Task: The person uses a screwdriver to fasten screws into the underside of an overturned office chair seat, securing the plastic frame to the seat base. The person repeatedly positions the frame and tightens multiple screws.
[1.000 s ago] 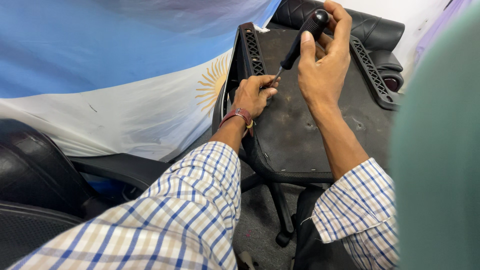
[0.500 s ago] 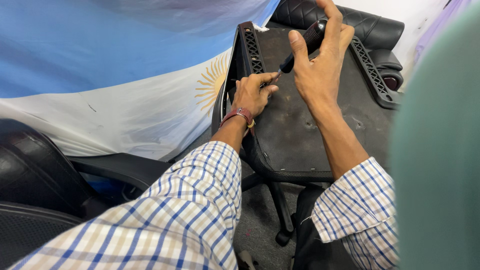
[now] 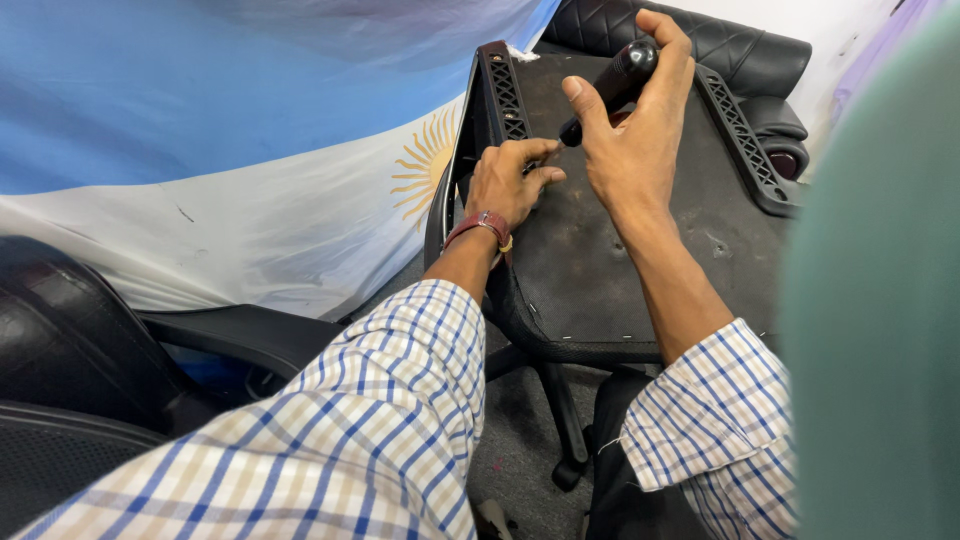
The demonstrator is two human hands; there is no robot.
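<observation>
Black-handled screwdriver [image 3: 612, 85] sits gripped in your right hand [image 3: 630, 150], tip at the upturned chair seat [image 3: 620, 270]'s left edge, where your left hand [image 3: 505, 185] curls, pinching beside the tip.

No packages, labels, signs or screens are showing anywhere in view.

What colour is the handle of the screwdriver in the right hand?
Black. The screwdriver handle shows best in the head view, gripped by the right hand.
</observation>
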